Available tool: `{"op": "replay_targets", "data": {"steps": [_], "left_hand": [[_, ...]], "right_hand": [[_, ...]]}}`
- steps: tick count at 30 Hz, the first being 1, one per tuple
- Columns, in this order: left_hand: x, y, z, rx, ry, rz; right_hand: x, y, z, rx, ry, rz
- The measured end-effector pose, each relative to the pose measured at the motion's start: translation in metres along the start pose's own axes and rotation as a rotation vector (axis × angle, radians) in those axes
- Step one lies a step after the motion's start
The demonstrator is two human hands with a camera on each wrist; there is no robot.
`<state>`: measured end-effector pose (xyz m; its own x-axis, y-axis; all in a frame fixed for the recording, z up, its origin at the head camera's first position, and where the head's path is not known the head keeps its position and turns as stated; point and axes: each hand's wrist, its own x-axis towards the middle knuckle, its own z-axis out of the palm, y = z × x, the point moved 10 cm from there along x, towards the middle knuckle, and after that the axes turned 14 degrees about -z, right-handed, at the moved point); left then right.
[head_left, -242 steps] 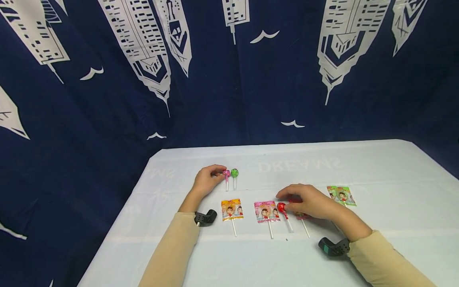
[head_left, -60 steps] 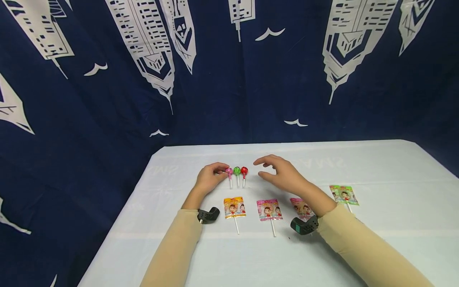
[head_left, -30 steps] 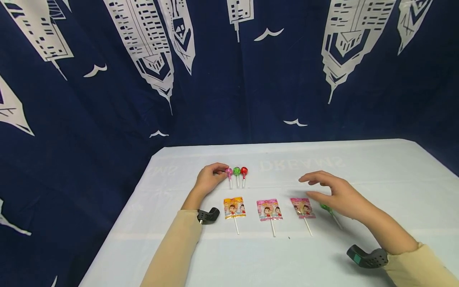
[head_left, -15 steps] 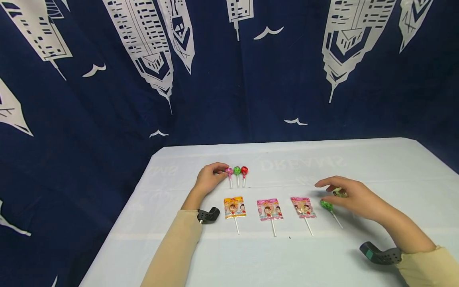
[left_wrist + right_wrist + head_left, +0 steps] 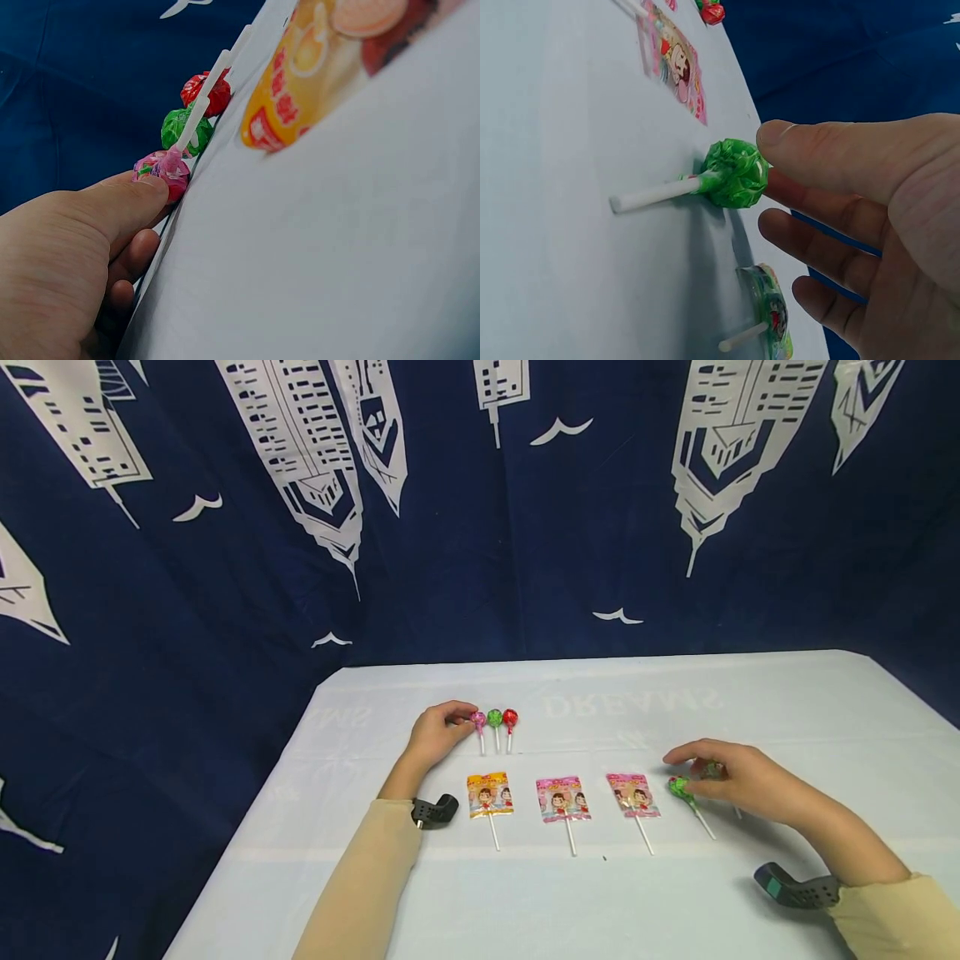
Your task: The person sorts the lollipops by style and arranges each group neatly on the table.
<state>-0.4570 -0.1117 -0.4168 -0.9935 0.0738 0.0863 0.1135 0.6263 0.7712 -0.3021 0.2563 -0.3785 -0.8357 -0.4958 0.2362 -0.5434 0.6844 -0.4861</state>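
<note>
In the head view my left hand [image 5: 438,732] pinches the ball of a pink lollipop [image 5: 478,719] at the left end of a short row. Its thumb [image 5: 142,196] lies on the pink wrapper in the left wrist view. Close beside it are a green lollipop [image 5: 495,718] and a red lollipop [image 5: 510,718], sticks toward me. My right hand [image 5: 746,779] is spread around another green lollipop [image 5: 735,172]; the thumb tip is right at its ball and the index finger passes behind it. A flat lollipop in a green packet [image 5: 772,307] lies under that hand, mostly hidden in the head view.
Flat packaged lollipops lie across the white table [image 5: 525,910]: a yellow one [image 5: 490,793], a pink one [image 5: 562,799] and another pink one [image 5: 632,795]. A dark blue printed curtain [image 5: 450,568] hangs behind the table's far edge.
The red lollipop went from the middle of the table to the row's right end and was let go. My right hand then moved right to the other green lollipop. My left hand stayed.
</note>
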Motion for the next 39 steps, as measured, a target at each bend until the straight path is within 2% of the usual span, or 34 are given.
{"op": "replay_targets", "data": {"steps": [15, 22, 39], "left_hand": [[0.001, -0.002, 0.002, -0.001, -0.01, 0.001], [0.0, -0.001, 0.001, 0.01, -0.003, 0.007], [-0.001, 0.0, -0.001, 0.018, -0.001, 0.0]], "right_hand": [[0.001, 0.002, 0.01, -0.021, -0.036, -0.018], [0.002, 0.001, 0.013, 0.015, -0.059, -0.013], [0.003, 0.0, 0.015, 0.007, -0.031, -0.045]]}}
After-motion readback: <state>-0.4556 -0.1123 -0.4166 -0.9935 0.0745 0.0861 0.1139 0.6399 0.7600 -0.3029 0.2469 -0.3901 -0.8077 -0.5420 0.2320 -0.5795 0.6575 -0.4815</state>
